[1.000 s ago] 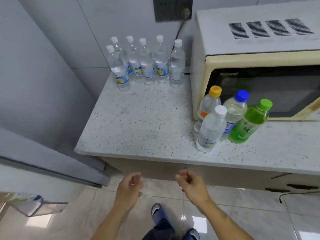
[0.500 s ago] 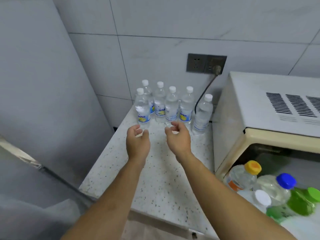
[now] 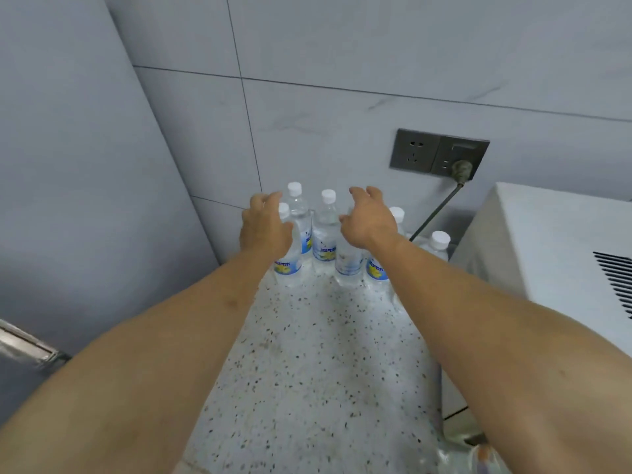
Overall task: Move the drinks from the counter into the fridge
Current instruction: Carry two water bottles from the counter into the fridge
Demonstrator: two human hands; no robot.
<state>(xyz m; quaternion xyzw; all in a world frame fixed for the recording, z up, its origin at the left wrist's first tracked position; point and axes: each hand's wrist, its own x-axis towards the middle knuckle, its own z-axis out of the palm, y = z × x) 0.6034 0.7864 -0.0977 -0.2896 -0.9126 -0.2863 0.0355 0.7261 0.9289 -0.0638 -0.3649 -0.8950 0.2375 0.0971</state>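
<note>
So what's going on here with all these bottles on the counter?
A person is reaching with both bare hands toward a cluster of white-capped water bottles standing at the back of the speckled counter, against the tiled wall. The left hand and right hand are open at the bottles, gripping nothing yet. A microwave sits to the right.

Head camera looks forward and down, close over the counter (image 3: pixel 307 354).

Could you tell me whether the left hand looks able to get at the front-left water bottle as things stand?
Probably yes. The left hand is open and already right at the front-left water bottle, which stands at the near corner of the cluster on the counter. Nothing lies between them.
</note>
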